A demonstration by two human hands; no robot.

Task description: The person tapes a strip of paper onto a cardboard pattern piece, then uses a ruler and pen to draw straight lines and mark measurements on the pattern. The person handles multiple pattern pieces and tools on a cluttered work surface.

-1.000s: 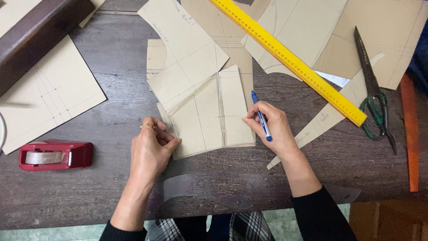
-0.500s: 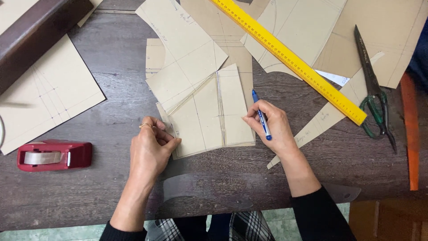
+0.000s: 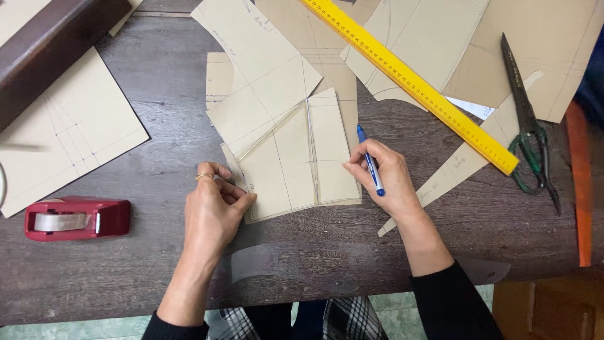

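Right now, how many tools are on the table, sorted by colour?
Yellow: 1, the ruler
Red: 1, the tape dispenser
Blue: 1, the pen in the right hand
Dark with green handles: 1, the scissors
Total: 4

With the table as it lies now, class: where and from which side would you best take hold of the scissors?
Probably by the green handle loops of the scissors, coming from the near table edge. The loops face the person, while the closed dark blades point away toward the far side. They lie flat beside the yellow ruler, right of the right hand, which holds a blue pen, so that hand is closest.
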